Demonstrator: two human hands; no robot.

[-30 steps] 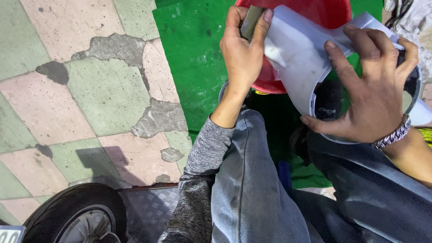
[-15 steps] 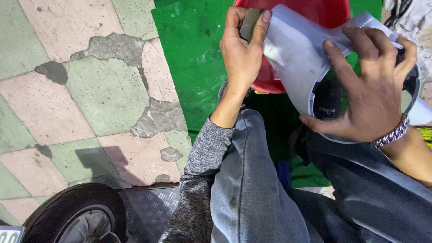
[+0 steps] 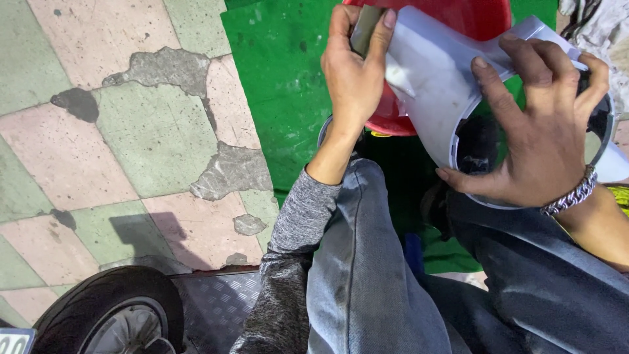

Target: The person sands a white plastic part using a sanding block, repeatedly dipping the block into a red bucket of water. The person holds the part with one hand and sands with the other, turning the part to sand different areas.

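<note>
Your left hand is up top, fingers curled and pinching a small greyish-green pad against the upper edge of the pale plastic cover panel. Your right hand spreads wide over the panel's curved lower end, thumb hooked under its rim, a metal bracelet on the wrist. The panel sits tilted above your knees, just in front of a red basin (only part of it shows). Below lies green matting, with cracked paving to the left and a scooter tyre in the bottom corner.
</note>
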